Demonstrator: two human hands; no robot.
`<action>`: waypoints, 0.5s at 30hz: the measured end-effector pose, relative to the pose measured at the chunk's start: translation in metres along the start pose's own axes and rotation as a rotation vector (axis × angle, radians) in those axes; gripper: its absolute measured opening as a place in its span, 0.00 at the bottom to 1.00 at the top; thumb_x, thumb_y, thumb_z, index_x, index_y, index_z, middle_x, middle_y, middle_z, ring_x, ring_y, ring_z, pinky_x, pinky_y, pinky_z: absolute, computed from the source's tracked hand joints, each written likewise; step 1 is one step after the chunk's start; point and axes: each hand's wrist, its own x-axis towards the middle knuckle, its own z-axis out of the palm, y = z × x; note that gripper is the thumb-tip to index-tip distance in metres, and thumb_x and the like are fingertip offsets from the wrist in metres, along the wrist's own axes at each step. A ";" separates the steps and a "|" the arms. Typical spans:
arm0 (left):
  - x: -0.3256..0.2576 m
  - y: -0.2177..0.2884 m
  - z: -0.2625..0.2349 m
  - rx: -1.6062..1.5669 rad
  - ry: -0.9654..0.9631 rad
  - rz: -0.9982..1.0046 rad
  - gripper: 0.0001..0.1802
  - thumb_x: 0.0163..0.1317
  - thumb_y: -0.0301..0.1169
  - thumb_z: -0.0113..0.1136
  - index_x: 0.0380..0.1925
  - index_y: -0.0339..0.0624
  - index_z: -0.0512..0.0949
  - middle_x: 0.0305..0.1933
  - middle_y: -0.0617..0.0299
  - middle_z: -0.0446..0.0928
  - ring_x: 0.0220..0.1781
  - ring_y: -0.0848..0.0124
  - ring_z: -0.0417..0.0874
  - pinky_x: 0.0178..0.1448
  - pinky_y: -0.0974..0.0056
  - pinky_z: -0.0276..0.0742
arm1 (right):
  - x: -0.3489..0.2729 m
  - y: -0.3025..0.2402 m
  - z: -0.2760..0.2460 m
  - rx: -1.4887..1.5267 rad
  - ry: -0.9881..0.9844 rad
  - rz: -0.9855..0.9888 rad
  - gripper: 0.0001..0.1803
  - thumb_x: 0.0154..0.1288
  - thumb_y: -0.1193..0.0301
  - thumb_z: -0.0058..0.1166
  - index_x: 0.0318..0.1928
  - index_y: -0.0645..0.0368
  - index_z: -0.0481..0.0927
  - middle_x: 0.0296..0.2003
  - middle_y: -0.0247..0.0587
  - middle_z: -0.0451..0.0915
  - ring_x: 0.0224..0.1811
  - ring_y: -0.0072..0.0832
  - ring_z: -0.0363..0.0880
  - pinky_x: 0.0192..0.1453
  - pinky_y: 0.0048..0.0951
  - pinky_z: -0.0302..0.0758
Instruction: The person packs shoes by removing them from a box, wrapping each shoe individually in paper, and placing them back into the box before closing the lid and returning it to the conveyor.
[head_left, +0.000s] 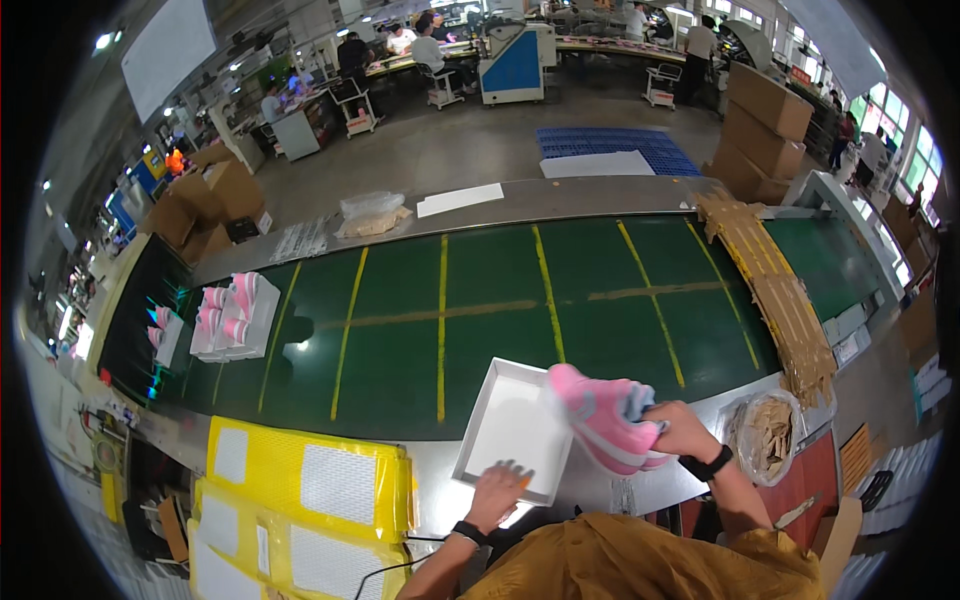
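Note:
A shallow white open box lies tilted across the near edge of the green conveyor belt, with nothing inside it. My left hand reaches over its near rim, fingers apart and fingertips above the box floor; grey coverings show on the fingertips. To the right of the box, my right hand is closed around pink sneakers with pale stripes and greyish lining. They look like a pair held together and are raised beside the box's right wall. Part of them is smeared by motion.
White boxes with pink sneakers sit at the belt's left end. Yellow-framed trays stand at near left. A bag of crumpled brown paper is at near right. A taped cardboard strip bridges the belt. People work in the background.

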 end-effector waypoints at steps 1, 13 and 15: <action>-0.007 -0.009 0.002 0.000 -0.078 -0.080 0.36 0.53 0.34 0.65 0.65 0.55 0.68 0.62 0.56 0.73 0.69 0.56 0.68 0.66 0.48 0.64 | -0.018 0.014 0.003 0.002 0.005 0.002 0.12 0.38 0.70 0.60 0.30 0.45 0.86 0.30 0.37 0.83 0.39 0.41 0.81 0.41 0.41 0.75; 0.039 0.044 0.040 -0.135 -0.092 -0.110 0.08 0.57 0.29 0.51 0.34 0.47 0.78 0.29 0.56 0.80 0.34 0.55 0.83 0.34 0.51 0.78 | -0.139 0.104 0.087 -0.617 0.252 0.498 0.24 0.40 0.65 0.72 0.43 0.48 0.83 0.45 0.47 0.72 0.50 0.51 0.72 0.53 0.48 0.71; 0.056 0.058 0.024 -0.236 0.021 -0.110 0.06 0.57 0.30 0.53 0.31 0.44 0.78 0.29 0.54 0.79 0.33 0.54 0.81 0.33 0.50 0.77 | -0.117 0.072 0.081 -0.351 0.410 0.253 0.34 0.40 0.64 0.74 0.53 0.52 0.78 0.54 0.53 0.71 0.57 0.53 0.68 0.57 0.48 0.68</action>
